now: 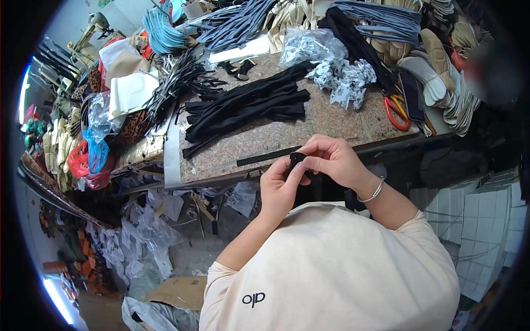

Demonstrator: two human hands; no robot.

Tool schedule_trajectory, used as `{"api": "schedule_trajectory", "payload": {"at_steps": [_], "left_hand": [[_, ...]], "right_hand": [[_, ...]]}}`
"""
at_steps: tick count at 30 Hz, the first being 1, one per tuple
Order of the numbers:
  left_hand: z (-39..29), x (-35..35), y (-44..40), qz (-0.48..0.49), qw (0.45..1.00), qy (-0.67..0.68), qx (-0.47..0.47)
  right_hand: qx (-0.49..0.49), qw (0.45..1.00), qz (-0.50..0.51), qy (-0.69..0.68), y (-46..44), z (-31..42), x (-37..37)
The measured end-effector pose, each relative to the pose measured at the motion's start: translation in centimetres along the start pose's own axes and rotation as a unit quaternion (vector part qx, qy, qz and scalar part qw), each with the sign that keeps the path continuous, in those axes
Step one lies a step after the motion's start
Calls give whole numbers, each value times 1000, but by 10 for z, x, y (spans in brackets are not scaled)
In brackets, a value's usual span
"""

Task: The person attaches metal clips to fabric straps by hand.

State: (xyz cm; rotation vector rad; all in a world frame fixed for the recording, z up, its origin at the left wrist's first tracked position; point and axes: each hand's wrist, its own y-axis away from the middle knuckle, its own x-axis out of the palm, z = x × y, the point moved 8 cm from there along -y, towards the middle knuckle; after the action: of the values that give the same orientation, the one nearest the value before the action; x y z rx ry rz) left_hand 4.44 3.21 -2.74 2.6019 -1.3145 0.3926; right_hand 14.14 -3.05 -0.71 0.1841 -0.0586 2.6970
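My left hand (279, 186) and my right hand (334, 161) meet at the near edge of the stone-topped table (337, 132). Both pinch a small black fabric piece (297, 158) between thumbs and fingertips. Part of that piece is covered by my fingers. A flat black strip (264, 158) lies along the table edge just beyond my left hand; whether it joins the held piece I cannot tell. Farther back, a pile of long black fabric strips (248, 105) spreads across the tabletop.
Red-handled scissors (395, 115) and a dark phone (412, 97) lie at the right. Crumpled clear plastic (314, 47) and silvery scraps (349, 83) sit behind. Thin black straps (179, 83) heap at the left. White boxes (486, 220) stand at the right, and plastic waste (138, 231) covers the floor.
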Motion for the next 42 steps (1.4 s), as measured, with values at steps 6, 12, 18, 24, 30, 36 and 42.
{"api": "schedule_trajectory", "payload": {"at_steps": [6,12,18,24,30,36,42], "left_hand": [[-13,8,2,9,974,-171,151],[8,3,-2,-4,995,-96,37],[23,-2,-2,-1,981,165,-97],[15,-14,-6,23,987,122,-102],[-20,0,-9,53,986,-152,52],[-86,-1,-39,-37,953,-200,223],[-154,-3,-126,-38,987,76,139]], "right_hand": [[-17,995,-14,-101,2,-7,2],[26,996,-69,-42,7,-17,-5],[-24,997,-43,55,4,5,-3],[-59,972,-29,227,8,33,0],[-119,941,-5,318,11,54,5],[-125,987,-85,-55,-8,35,3],[65,992,72,-85,-21,-23,34]]}}
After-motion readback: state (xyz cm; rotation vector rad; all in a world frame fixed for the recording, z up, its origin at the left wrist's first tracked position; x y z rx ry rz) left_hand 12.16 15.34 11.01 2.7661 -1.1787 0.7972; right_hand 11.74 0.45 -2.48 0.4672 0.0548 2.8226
